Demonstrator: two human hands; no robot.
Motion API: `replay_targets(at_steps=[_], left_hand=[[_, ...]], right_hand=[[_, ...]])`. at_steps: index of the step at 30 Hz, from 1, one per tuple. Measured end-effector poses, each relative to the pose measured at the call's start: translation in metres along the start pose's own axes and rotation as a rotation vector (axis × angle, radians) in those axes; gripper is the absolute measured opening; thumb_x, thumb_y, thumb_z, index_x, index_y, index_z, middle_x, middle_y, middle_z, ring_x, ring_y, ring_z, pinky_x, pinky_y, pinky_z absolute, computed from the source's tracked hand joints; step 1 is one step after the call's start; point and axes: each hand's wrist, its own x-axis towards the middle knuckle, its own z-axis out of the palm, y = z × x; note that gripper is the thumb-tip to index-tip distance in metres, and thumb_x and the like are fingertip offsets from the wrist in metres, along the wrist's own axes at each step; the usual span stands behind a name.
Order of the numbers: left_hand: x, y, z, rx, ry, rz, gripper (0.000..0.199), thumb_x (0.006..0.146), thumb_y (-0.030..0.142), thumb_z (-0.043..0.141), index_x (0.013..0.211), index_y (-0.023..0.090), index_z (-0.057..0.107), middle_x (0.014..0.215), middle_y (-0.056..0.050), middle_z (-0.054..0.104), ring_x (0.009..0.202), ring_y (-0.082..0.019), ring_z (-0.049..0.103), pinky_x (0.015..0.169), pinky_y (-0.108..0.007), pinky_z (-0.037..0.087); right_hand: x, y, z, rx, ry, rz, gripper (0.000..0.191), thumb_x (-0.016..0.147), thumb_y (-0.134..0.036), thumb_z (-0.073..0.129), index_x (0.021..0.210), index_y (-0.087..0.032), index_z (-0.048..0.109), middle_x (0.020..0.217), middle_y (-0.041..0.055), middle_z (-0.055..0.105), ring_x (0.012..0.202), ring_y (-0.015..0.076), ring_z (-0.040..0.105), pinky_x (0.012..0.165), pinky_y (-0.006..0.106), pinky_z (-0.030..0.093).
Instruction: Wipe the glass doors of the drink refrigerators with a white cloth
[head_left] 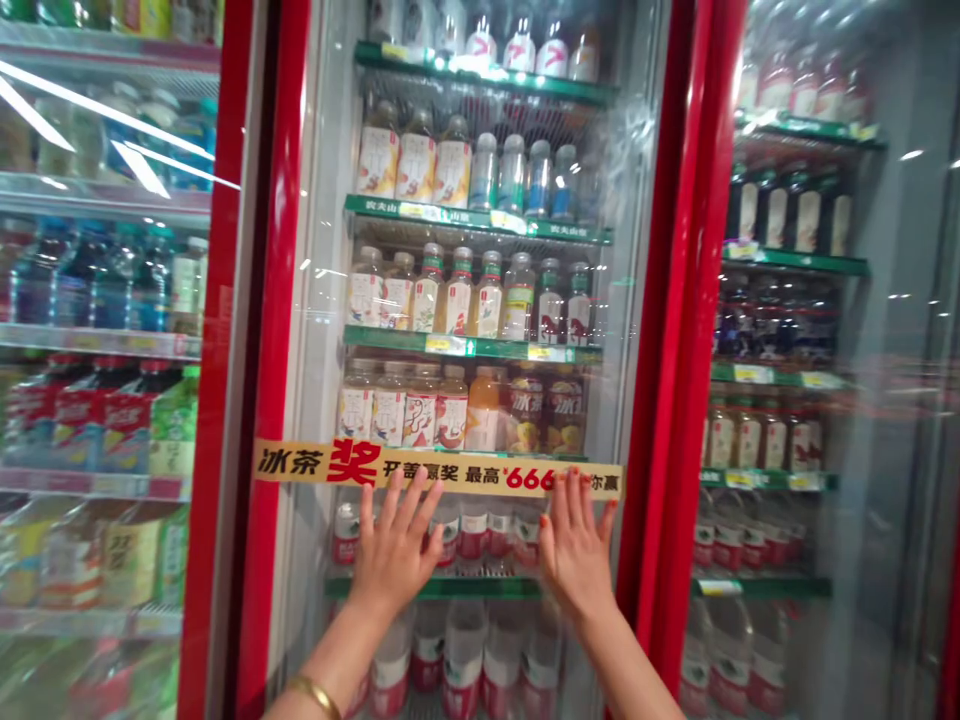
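Note:
A yellow promotional strip (480, 478) with black and red lettering runs across the glass door (637, 300) of a red-framed drinks fridge. My left hand (394, 550) lies flat with spread fingers, its fingertips over the middle of the strip. Further right, my right hand (577, 550) is also stretched out, its fingers close together and their tips over the strip's right part. Both hands hold nothing. Some of the lettering is hidden behind the fingers. A gold bangle (313, 695) circles my left wrist.
Behind the glass, green-edged shelves (480, 220) carry rows of bottles (457, 290). Red door frames (281, 300) stand at both sides. Another fridge with bottles (97, 270) is on the left, and more bottles (780, 220) show behind glass on the right.

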Motion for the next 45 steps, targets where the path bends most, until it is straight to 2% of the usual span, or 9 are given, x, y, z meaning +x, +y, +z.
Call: replay_targets(at_steps=[4, 9, 17, 20, 24, 30, 37, 42, 45], left_hand=[[0.000, 0.000, 0.001, -0.005, 0.012, -0.001, 0.076, 0.105, 0.044, 0.061, 0.174, 0.034, 0.031, 0.176, -0.002, 0.039, 0.174, -0.022, 0.014, 0.144, -0.060, 0.001], [0.000, 0.001, 0.000, -0.019, 0.026, -0.004, 0.072, 0.107, 0.047, 0.060, 0.173, 0.034, 0.034, 0.178, 0.000, 0.036, 0.174, -0.020, 0.016, 0.144, -0.057, 0.002], [0.000, 0.002, 0.001, -0.009, 0.045, -0.003, 0.076, 0.105, 0.049, 0.060, 0.174, 0.036, 0.032, 0.178, 0.003, 0.034, 0.173, -0.020, 0.017, 0.145, -0.055, 0.002], [0.000, 0.002, 0.000, -0.006, 0.038, -0.004, 0.076, 0.104, 0.046, 0.059, 0.174, 0.038, 0.030, 0.179, 0.005, 0.031, 0.173, -0.020, 0.018, 0.145, -0.055, 0.003], [0.000, 0.002, -0.001, 0.006, 0.023, -0.006, 0.079, 0.102, 0.043, 0.061, 0.175, 0.037, 0.029, 0.181, 0.006, 0.028, 0.173, -0.022, 0.017, 0.145, -0.055, 0.003], [0.000, 0.002, -0.002, 0.030, 0.009, -0.001, 0.082, 0.101, 0.043, 0.062, 0.175, 0.036, 0.028, 0.183, 0.007, 0.025, 0.174, -0.023, 0.016, 0.145, -0.054, 0.003], [-0.001, 0.002, -0.006, -0.026, 0.010, -0.022, 0.077, 0.103, 0.044, 0.062, 0.174, 0.040, 0.031, 0.181, 0.008, 0.029, 0.173, -0.023, 0.020, 0.145, -0.054, 0.003], [0.024, 0.014, -0.012, -0.073, 0.050, -0.101, 0.073, 0.101, 0.044, 0.067, 0.168, 0.050, 0.039, 0.174, 0.008, 0.046, 0.164, -0.024, 0.040, 0.143, -0.054, 0.013], [0.049, 0.021, -0.006, -0.017, -0.002, -0.048, 0.075, 0.102, 0.053, 0.063, 0.171, 0.048, 0.034, 0.175, 0.003, 0.045, 0.167, -0.031, 0.035, 0.141, -0.065, -0.001]], right_hand=[[0.039, -0.016, 0.010, -0.013, 0.065, 0.232, 0.078, 0.112, -0.030, 0.034, 0.177, -0.009, -0.003, 0.185, 0.0150, -0.001, 0.174, 0.0254, -0.010, 0.141, 0.059, 0.001], [0.019, -0.070, 0.010, 0.077, 0.011, -0.131, 0.084, 0.109, -0.039, 0.042, 0.178, -0.012, 0.004, 0.185, 0.0096, 0.015, 0.175, 0.0220, -0.002, 0.142, 0.050, -0.003], [0.028, -0.017, 0.013, -0.002, 0.087, 0.260, 0.081, 0.108, -0.029, 0.038, 0.179, -0.014, 0.002, 0.186, 0.0127, 0.006, 0.175, 0.0325, 0.006, 0.138, 0.062, 0.016], [0.033, -0.044, 0.014, 0.063, 0.057, 0.120, 0.085, 0.106, -0.031, 0.046, 0.179, -0.011, 0.006, 0.185, 0.0148, 0.018, 0.175, 0.0313, 0.012, 0.138, 0.053, 0.023], [-0.003, -0.049, 0.008, 0.093, 0.012, -0.085, 0.088, 0.105, -0.031, 0.050, 0.178, -0.008, 0.007, 0.186, 0.0115, 0.014, 0.175, 0.0246, 0.005, 0.143, 0.046, 0.005], [0.030, -0.015, 0.008, 0.039, 0.042, 0.286, 0.082, 0.110, -0.036, 0.032, 0.177, -0.005, -0.005, 0.185, 0.0151, -0.008, 0.175, 0.0314, -0.006, 0.140, 0.067, 0.008], [0.013, -0.045, 0.004, 0.084, 0.001, -0.189, 0.088, 0.107, -0.045, 0.046, 0.179, -0.011, 0.007, 0.186, 0.0067, 0.011, 0.175, 0.0248, 0.002, 0.143, 0.046, 0.000], [0.014, 0.005, 0.003, 0.026, 0.016, 0.105, 0.085, 0.108, -0.031, 0.043, 0.178, -0.008, 0.000, 0.186, 0.0132, -0.002, 0.175, 0.0277, -0.002, 0.143, 0.054, 0.008], [0.038, -0.008, 0.007, 0.082, -0.007, 0.095, 0.089, 0.108, -0.034, 0.046, 0.178, -0.010, -0.003, 0.186, 0.0157, 0.004, 0.175, 0.0322, 0.002, 0.141, 0.060, 0.017]])
